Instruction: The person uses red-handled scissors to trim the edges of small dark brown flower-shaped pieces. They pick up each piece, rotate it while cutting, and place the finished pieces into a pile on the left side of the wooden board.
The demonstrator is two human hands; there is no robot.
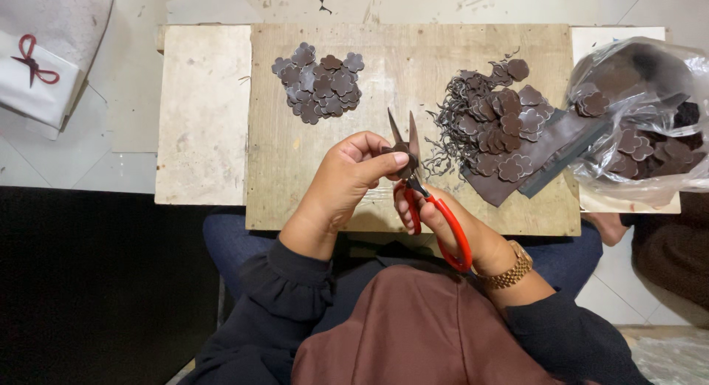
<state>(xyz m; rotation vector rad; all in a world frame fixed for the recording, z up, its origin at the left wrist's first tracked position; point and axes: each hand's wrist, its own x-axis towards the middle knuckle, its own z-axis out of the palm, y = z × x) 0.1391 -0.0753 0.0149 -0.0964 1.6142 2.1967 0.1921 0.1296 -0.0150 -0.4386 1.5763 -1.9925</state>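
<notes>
My left hand (pixel 347 182) pinches a small dark brown flower-shaped piece (pixel 402 150) at the thumb and forefinger. My right hand (pixel 443 222) grips red-handled scissors (pixel 432 208), whose open blades point up around that piece. Both hands hover over the near edge of a wooden board (pixel 295 156). A pile of cut brown flower pieces (pixel 319 82) lies at the board's far left. To the right lies a heap of uncut flower shapes and thin trimmings (pixel 491 126).
A clear plastic bag (pixel 639 119) with more brown pieces sits at the right edge. A pale slab (pixel 203 112) lies left of the board. A white package with a red tie (pixel 33 71) rests on the floor, far left.
</notes>
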